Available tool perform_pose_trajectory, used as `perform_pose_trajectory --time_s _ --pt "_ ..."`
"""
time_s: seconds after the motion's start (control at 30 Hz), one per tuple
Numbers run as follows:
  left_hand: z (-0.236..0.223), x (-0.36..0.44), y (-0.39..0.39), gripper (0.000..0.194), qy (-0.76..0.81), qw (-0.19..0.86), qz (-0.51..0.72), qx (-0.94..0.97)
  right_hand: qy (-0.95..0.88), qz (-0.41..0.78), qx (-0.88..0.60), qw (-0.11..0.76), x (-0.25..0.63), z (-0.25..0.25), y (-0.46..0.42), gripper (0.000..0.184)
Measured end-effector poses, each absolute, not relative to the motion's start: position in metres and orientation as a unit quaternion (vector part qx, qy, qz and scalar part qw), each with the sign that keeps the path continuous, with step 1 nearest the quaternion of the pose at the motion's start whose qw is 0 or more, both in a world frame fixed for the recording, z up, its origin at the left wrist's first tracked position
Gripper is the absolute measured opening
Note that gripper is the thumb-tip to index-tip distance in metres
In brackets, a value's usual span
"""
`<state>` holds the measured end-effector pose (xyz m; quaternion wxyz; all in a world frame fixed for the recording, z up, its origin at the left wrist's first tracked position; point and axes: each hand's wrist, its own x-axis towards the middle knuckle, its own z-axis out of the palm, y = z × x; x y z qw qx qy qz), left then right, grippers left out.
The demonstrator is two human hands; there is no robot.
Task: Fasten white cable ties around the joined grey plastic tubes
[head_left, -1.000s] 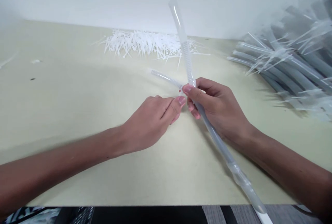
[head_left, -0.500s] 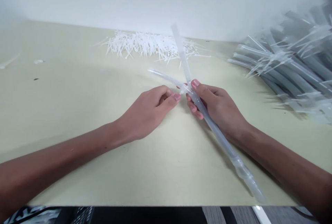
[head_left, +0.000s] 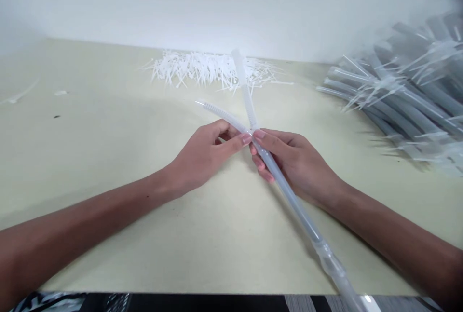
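Head view, looking forward and down across a pale worktop point(head_left: 97, 167): both forearms entering from the lower corners, hands meeting near the centre of the frame, fingertips touching, no longer apart as in the moment before.

Left hand point(head_left: 204, 157): closed in a light pinch, thumb point(head_left: 246, 139) and curled fingers on a thin ribbed translucent tube point(head_left: 222, 115), running off toward the upper left. Right hand point(head_left: 298, 165): closed around a long translucent tube point(head_left: 292, 201), running down to the lower right and past the worktop's near edge, with one thicker sleeve point(head_left: 329, 260) along it. A third arm of tubing, a pale upright length point(head_left: 241, 85), rising from the right fingertips toward top centre, tilted slightly left. Whether these three arms form one piece or several: impossible to tell, the meeting point being hidden by the fingers.

Farther off — one heap of white cable ties point(head_left: 210, 68) at top centre, too many to count; at right, one mass of grey tubes point(head_left: 401, 100) bound with similar ties, also uncountable. One loose tie point(head_left: 18, 94) at far left on the worktop, and a white wall point(head_left: 217, 3) along the top.
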<state>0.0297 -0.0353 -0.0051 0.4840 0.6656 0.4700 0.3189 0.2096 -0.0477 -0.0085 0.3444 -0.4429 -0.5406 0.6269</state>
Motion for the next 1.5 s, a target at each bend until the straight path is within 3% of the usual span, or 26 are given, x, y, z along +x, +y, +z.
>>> perform_pose_trajectory --time_s 0.47,0.8,1.33,1.5 --pt "-0.005 0.032 -0.038 0.028 0.462 0.465 0.32 0.684 -0.529 0.606 -0.484 0.344 0.208 0.0 -0.051 0.033" --pt "-0.008 0.031 -0.044 0.046 0.472 0.45 0.245 0.718 -0.489 0.636 -0.439 0.404 0.214 -0.004 -0.046 0.027" --pt "-0.008 0.039 -0.048 0.039 0.456 0.444 0.25 0.73 -0.625 0.425 -0.527 0.389 0.205 -0.004 -0.046 0.027" --pt "-0.006 0.037 -0.048 0.043 0.456 0.447 0.243 0.73 -0.617 0.433 -0.524 0.397 0.206 -0.005 -0.047 0.031"
